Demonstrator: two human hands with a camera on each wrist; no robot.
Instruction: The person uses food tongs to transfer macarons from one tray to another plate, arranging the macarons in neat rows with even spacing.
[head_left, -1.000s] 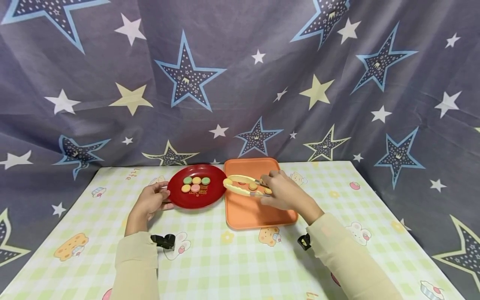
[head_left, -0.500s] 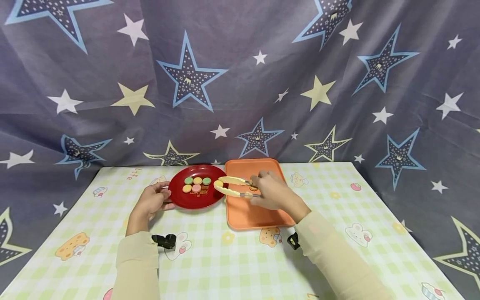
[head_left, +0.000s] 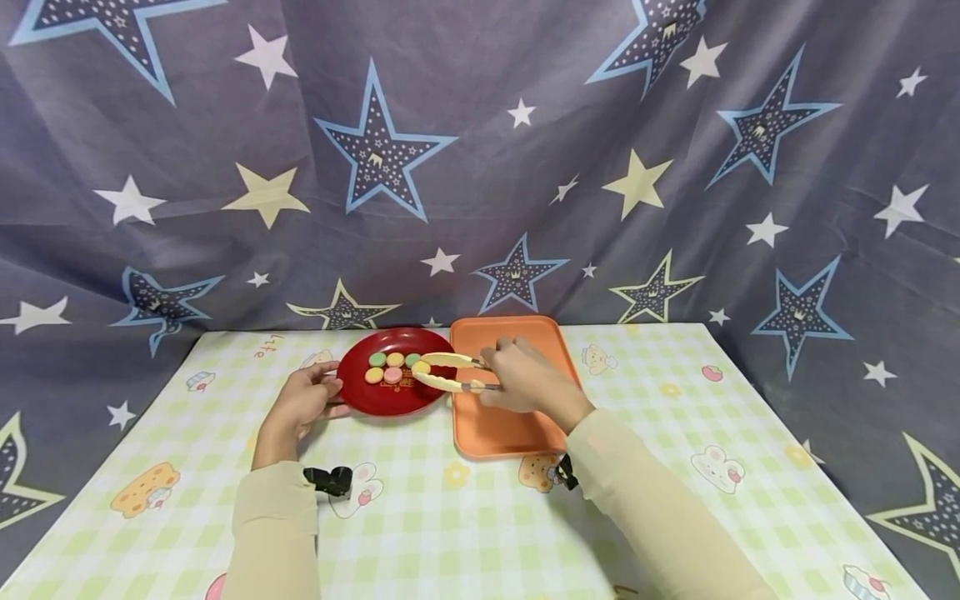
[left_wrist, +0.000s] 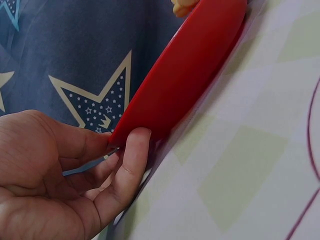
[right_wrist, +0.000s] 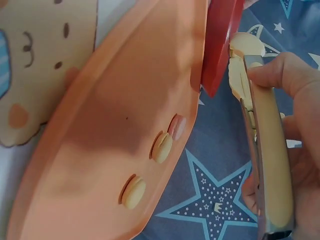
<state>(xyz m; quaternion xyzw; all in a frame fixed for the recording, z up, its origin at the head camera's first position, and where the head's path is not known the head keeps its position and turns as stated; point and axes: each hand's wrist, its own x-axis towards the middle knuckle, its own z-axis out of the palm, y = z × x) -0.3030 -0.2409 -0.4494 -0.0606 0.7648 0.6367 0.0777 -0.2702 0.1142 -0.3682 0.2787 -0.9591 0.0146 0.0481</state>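
Observation:
My left hand (head_left: 300, 402) grips the left rim of a red plate (head_left: 390, 405), with the thumb at the edge and fingers under it in the left wrist view. On the plate lie several small macarons: green, yellow and pink (head_left: 392, 375). My right hand (head_left: 528, 377) holds a pair of tongs (head_left: 447, 384) with cream-coloured ends. Between the tong tips is a yellow macaron (head_left: 422, 367), over the right part of the plate beside a green macaron (head_left: 412, 360). The right wrist view shows the thumb along the tong handle (right_wrist: 270, 150).
An orange tray (head_left: 502, 437) stands right of the plate, close to its rim. In it lie two yellow macarons (right_wrist: 133, 192) and a pink macaron (right_wrist: 177, 128), hidden behind my right hand in the head view. A starred curtain (head_left: 480, 150) hangs behind the checked tablecloth (head_left: 405, 517).
My right hand has moved left with the tongs, bringing the yellow macaron from over the tray's left edge to over the plate. My left hand keeps its grip on the rim.

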